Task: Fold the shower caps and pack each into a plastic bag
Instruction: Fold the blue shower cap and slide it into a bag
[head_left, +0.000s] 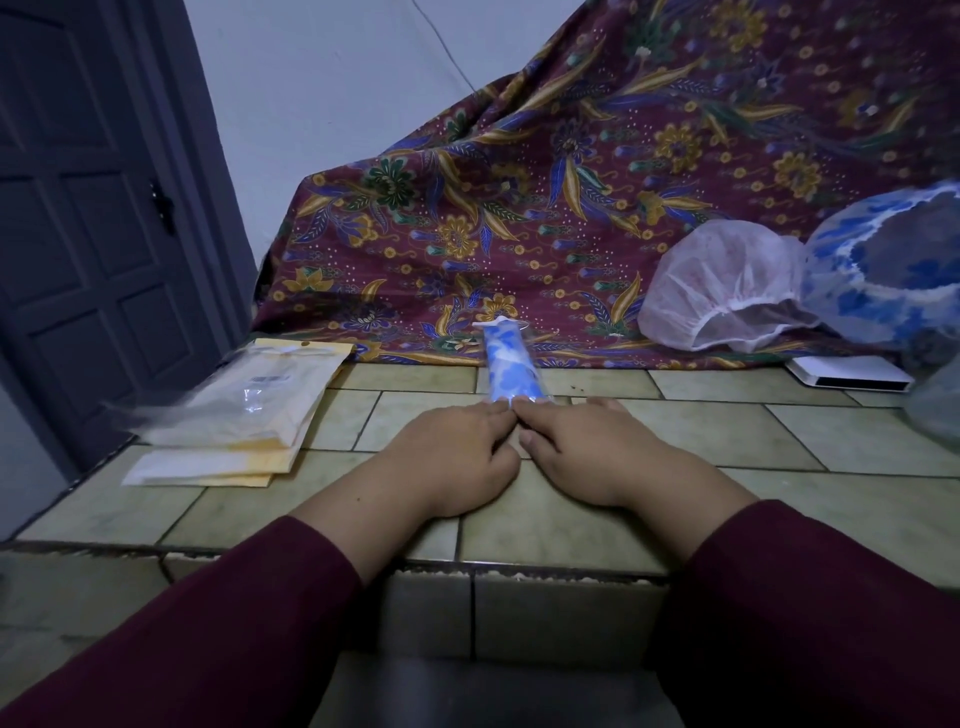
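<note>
A blue-and-white shower cap (508, 364), folded into a long narrow strip, lies on the tiled ledge (753, 431) pointing away from me. My left hand (457, 457) and my right hand (587, 452) rest side by side at its near end, fingertips curled onto that end and pinching it. A pile of flat plastic bags (244, 415) lies to the left. At the right stand a white shower cap (722, 291) and a blue-patterned shower cap (893, 270), both puffed up.
A maroon floral cloth (571, 182) drapes over something behind the ledge. A flat white box (852, 374) lies under the caps at the right. A dark door (93, 234) stands at the far left. The ledge's front edge runs just below my wrists.
</note>
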